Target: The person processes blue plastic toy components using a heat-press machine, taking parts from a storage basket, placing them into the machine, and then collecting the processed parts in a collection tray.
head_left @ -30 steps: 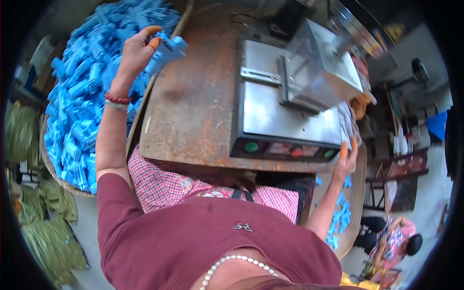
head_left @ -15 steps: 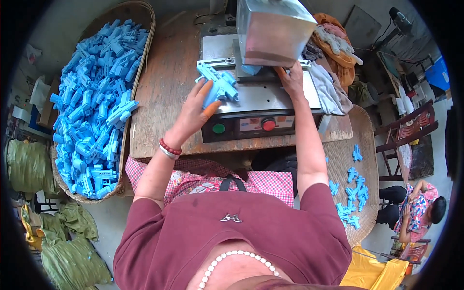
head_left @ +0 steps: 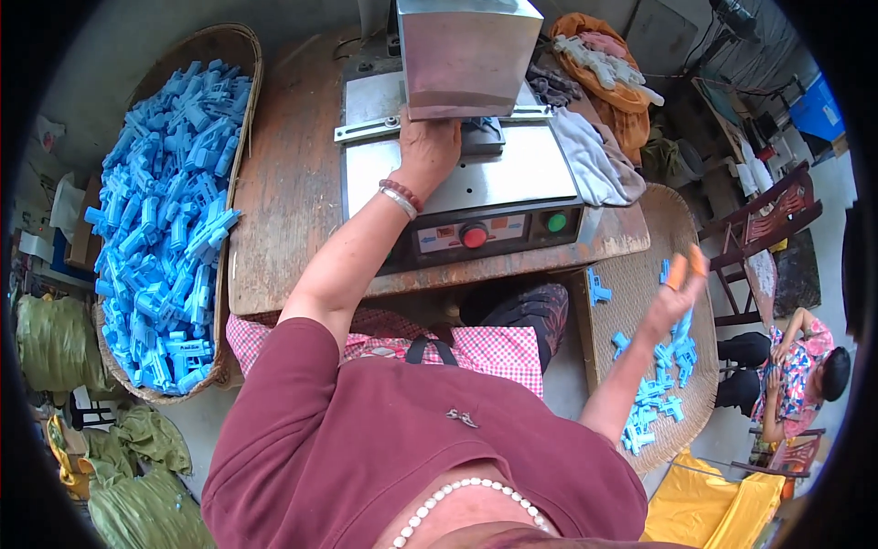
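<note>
The right hand point(head_left: 672, 297) is released, its fingers extended and parted, above the right wicker basket point(head_left: 626, 291), where blue toy pistols point(head_left: 651, 392) lie scattered. Beyond it, the left hand point(head_left: 428, 151) reaches beneath the metal head point(head_left: 468, 59) of the bench machine point(head_left: 526, 174); its fingers are hidden, so its grip cannot be determined. The left wicker basket point(head_left: 206, 48) contains heaped blue toy pistols.

Maroon short-slv. tee point(head_left: 393, 448), small silver emblem point(head_left: 463, 418) at chest ctr.; white-bead necklace point(head_left: 476, 482); L-wrist red-bead bracelet point(head_left: 403, 191) w/ silvery bangle point(head_left: 399, 202); orange covers point(head_left: 677, 273) on R fingers point(head_left: 697, 260); pink/white checked cloth point(head_left: 501, 355) over lap.
</note>
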`<state>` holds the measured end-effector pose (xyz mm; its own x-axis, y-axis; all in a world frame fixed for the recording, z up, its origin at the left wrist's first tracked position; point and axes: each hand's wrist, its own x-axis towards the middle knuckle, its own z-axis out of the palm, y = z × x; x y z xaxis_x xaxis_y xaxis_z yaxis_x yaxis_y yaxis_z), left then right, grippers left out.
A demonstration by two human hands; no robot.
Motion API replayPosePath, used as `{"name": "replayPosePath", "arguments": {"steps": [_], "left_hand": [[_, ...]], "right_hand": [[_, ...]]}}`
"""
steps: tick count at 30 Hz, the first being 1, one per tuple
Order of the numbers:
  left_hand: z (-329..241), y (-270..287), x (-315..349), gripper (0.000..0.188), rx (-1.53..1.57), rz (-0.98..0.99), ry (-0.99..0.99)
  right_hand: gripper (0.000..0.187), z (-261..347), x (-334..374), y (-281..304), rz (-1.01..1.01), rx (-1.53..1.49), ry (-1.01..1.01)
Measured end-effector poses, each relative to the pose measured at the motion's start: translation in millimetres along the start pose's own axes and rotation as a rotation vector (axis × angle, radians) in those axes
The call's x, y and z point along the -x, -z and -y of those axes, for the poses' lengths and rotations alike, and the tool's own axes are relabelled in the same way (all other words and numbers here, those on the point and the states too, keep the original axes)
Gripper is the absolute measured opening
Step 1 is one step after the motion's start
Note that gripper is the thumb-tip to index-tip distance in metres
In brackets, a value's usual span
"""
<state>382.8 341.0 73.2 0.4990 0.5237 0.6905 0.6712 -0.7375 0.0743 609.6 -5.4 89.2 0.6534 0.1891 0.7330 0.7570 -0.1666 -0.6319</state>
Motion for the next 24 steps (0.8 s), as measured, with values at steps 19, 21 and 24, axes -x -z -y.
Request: {"name": "replayPosePath", "arguments": {"steps": [19, 21, 24], "left_hand": [[270.0, 152.3, 180.5, 0.036, -0.009, -0.085, 0.154], [329.3, 176.9, 182.9, 0.036, 0.16, 0.178, 0.812], [382.2, 162.1, 164.1, 0.063, -0.119, 0.651, 0.942]], "right_hand": [[0.063, -40.3, 48.5, -108.8, 0.564, -0.259, -0.319], [0.055, -30.4, 49.4, -96.7, 0.56, -0.316, -0.361], [0.046, -21.7, 54.9, -104.7, 0.53, -0.292, -0.323]]}}
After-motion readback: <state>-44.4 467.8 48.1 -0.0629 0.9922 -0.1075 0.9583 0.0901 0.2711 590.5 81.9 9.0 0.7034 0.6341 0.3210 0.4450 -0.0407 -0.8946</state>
